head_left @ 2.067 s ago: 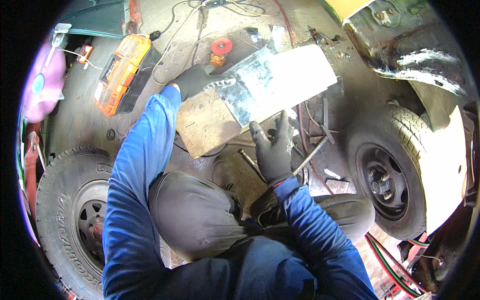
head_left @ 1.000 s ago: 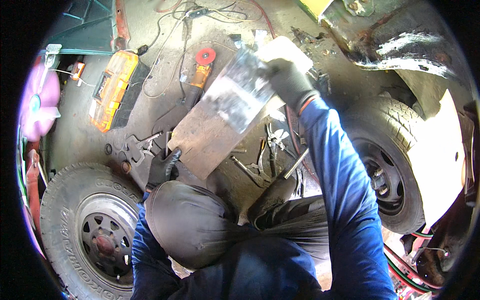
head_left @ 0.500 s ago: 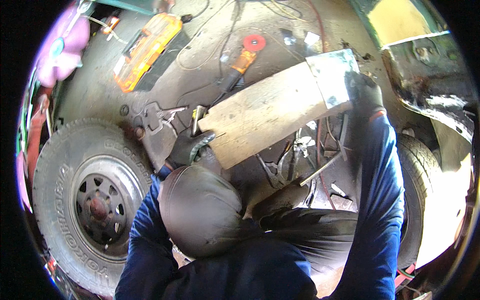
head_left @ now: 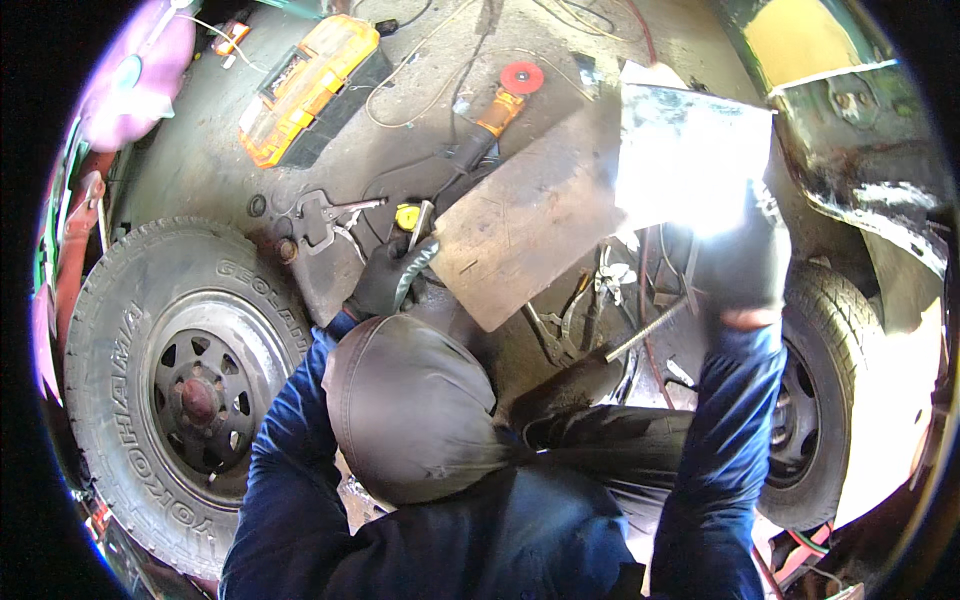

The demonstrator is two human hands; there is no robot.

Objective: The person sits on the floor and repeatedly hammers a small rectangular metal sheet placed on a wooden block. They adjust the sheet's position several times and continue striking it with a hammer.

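"Item 1, left hand [head_left: 385,278]?"
"Gloved, half-curled, touching the wooden board's [head_left: 540,215] left end; whether it is gripping, I cannot tell."
"Item 2, right hand [head_left: 745,260]?"
"Gloved, nearly closed, holding the metal sheet's [head_left: 690,130] near right corner."
"Item 3, metal sheet?"
"It is overlapping the board's right end; 1 orange grinder [head_left: 492,122] is lying beyond."

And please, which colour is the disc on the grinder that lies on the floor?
The disc is red; it shows best in the head view.
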